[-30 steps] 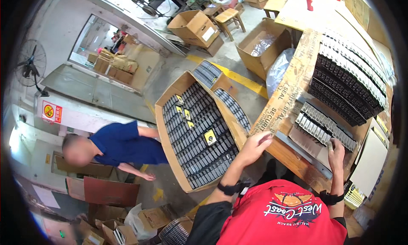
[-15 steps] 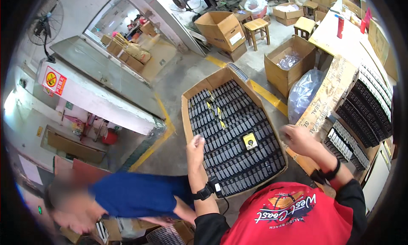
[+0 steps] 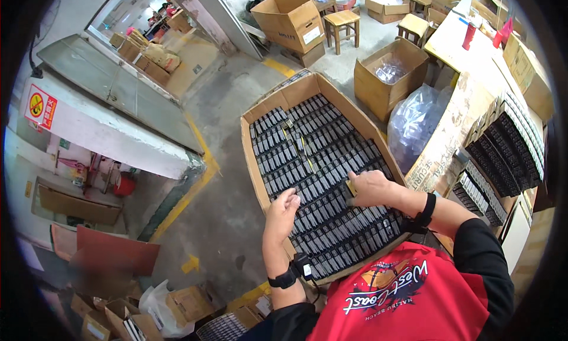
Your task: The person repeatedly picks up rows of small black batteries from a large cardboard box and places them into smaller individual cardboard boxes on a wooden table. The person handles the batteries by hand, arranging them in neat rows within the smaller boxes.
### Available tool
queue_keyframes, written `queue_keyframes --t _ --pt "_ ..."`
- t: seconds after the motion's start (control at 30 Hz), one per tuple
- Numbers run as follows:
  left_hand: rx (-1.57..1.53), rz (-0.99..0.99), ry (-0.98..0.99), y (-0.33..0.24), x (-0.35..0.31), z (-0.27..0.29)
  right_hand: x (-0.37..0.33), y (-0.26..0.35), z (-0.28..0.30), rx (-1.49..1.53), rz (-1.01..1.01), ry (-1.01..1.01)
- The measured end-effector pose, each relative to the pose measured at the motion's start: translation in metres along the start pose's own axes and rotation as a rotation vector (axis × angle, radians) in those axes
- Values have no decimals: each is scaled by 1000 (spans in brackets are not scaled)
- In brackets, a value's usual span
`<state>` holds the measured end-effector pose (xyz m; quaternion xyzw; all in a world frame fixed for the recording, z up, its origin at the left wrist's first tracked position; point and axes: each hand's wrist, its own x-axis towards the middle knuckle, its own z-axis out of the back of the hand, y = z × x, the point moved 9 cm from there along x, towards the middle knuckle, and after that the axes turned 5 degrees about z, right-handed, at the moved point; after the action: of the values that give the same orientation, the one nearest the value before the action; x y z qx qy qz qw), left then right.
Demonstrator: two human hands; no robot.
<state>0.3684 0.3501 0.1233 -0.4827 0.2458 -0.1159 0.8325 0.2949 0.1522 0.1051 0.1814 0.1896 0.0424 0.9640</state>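
A large cardboard carton (image 3: 253, 163) stands before me, filled with rows of small black-and-grey packages (image 3: 319, 199). My right hand (image 3: 376, 189) reaches into its right half, fingers closed on a small yellow-and-black package (image 3: 351, 188) that they mostly cover. Over the carton's left side is my left hand (image 3: 280, 215), fingers curled in with the thumb close to them; nothing shows in its grip. Farther in, thin yellow edges (image 3: 300, 144) show between the rows, beside a small dark piece (image 3: 288, 124).
On the right, stacked black packages (image 3: 506, 149) stand by a worktable (image 3: 458, 45) and a taped cardboard flap (image 3: 444, 140). A clear plastic bag (image 3: 414, 125) and an open box (image 3: 387, 81) lie beyond the carton. A low wall (image 3: 118, 122) juts in at left.
My right hand has moved left and down from the carton's right edge onto the yellow package. My left hand is slightly right and lower. The person in blue at left is mostly out of view.
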Motion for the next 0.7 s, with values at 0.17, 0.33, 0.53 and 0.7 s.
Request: queue_keyframes --t 0.17,0.33,0.53,0.7 --pt "-203 69 185 19 -6 -32 67 -30 44 406 -41 -375" --pt "-191 50 317 18 -31 -63 183 -43 12 791 -93 -458" --pt "-112 119 326 21 -46 -56 214 -35 -15 475 -176 -330" --pt "-108 96 314 16 -39 -53 209 -46 -8 452 -98 -368"
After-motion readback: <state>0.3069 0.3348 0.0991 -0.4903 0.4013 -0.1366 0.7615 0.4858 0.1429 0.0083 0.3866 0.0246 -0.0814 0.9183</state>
